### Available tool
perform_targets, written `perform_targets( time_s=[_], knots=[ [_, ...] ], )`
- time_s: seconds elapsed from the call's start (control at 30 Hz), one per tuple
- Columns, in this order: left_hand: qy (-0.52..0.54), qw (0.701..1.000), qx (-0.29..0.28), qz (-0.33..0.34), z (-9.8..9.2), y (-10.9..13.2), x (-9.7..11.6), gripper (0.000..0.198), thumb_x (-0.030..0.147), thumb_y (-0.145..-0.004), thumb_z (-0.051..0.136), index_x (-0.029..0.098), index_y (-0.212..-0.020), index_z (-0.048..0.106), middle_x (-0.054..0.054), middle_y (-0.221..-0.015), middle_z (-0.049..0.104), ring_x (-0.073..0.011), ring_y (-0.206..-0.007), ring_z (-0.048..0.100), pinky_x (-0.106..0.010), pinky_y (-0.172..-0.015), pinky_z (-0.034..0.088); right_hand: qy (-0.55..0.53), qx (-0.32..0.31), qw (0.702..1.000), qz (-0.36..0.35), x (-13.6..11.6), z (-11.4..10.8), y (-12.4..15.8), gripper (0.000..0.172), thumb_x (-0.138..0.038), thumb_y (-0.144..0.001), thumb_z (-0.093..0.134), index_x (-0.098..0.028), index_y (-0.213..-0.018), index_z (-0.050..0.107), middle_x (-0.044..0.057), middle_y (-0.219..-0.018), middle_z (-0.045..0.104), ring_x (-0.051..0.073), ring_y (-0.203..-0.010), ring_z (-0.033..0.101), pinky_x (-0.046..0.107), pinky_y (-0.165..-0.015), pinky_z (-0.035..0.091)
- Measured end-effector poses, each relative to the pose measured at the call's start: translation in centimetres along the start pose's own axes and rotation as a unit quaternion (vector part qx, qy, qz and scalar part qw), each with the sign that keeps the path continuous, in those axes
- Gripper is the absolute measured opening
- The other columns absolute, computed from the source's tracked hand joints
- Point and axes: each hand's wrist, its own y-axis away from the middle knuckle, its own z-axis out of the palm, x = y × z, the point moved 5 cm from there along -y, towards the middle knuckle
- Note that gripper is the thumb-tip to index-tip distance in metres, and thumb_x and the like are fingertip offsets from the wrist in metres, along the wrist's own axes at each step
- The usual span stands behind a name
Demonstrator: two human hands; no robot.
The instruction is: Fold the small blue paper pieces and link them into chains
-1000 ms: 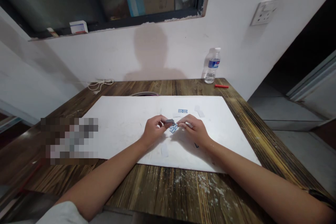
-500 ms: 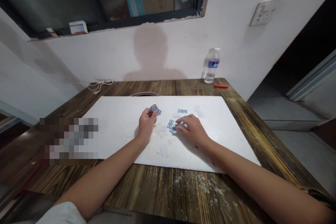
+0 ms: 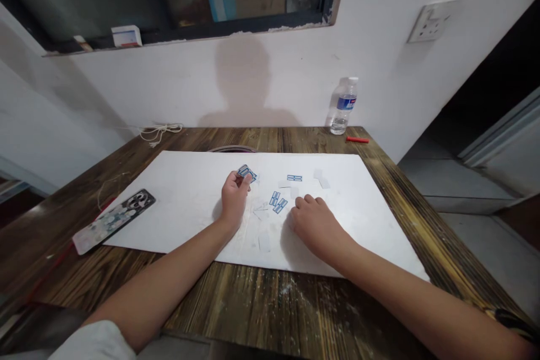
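Observation:
My left hand point(image 3: 235, 198) is closed, pinching several small blue-edged cards point(image 3: 246, 172) between thumb and fingers above the white board point(image 3: 189, 191). Flat on the board lie two more blue-edged cards point(image 3: 278, 202), close together, and another blue-edged card point(image 3: 294, 178) lies farther back. My right hand point(image 3: 316, 222) rests low over the board, to the right of the pair, with its fingers curled in. What is inside or under those fingers is hidden. Pale paper pieces point(image 3: 264, 241) are scattered around the cards.
A phone in a patterned case point(image 3: 113, 222) lies across the board's left edge. Behind the board stand a water bottle point(image 3: 343, 107) and a red marker point(image 3: 357, 139) on the wooden table point(image 3: 253, 304). A white cable point(image 3: 160, 130) is coiled at the back left.
My right hand has left the nearer card of the pair and drawn back to the right, its fingers curling in. My left hand keeps its cards, shifted slightly left.

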Motion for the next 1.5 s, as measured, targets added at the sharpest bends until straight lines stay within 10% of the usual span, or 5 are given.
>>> perform_targets(
  time_s=[0.63, 1.13, 1.5],
  knots=[
    [-0.012, 0.999, -0.032, -0.006, 0.4, 0.1, -0.1, 0.024, 0.04, -0.077, 0.069, 0.018, -0.082, 0.059, 0.003, -0.066, 0.055, -0.0088, -0.055, 0.046, -0.02, -0.048, 0.033, 0.015, -0.05, 0.998, -0.025, -1.0, 0.2, 0.3, 0.023, -0.001, -0.085, 0.046, -0.01, -0.092, 0.066, 0.017, -0.098, 0.061, 0.027, -0.091, 0.058, 0.035, -0.071, 0.042],
    [-0.052, 0.997, -0.06, 0.007, 0.6, 0.5, 0.0, 0.022, 0.039, -0.078, 0.068, 0.019, -0.08, 0.059, 0.004, -0.062, 0.053, -0.0099, -0.056, 0.047, -0.02, -0.05, 0.035, -0.102, 0.033, 0.994, 0.01, 0.5, 0.5, -0.9, 0.019, -0.003, -0.083, 0.047, -0.013, -0.081, 0.063, 0.009, -0.084, 0.063, 0.019, -0.077, 0.057, 0.028, -0.065, 0.038],
    [-0.08, 0.97, -0.225, 0.039, 2.2, 1.9, 0.1, 0.029, 0.038, -0.075, 0.072, 0.017, -0.066, 0.053, 0.003, -0.062, 0.052, -0.0109, -0.059, 0.047, -0.023, -0.057, 0.036, -0.64, 0.085, 0.756, 0.113, 3.1, 1.9, -2.1, 0.011, -0.028, -0.075, 0.063, -0.017, -0.077, 0.065, 0.001, -0.061, 0.067, 0.015, -0.059, 0.062, 0.027, -0.061, 0.046]
  ],
)
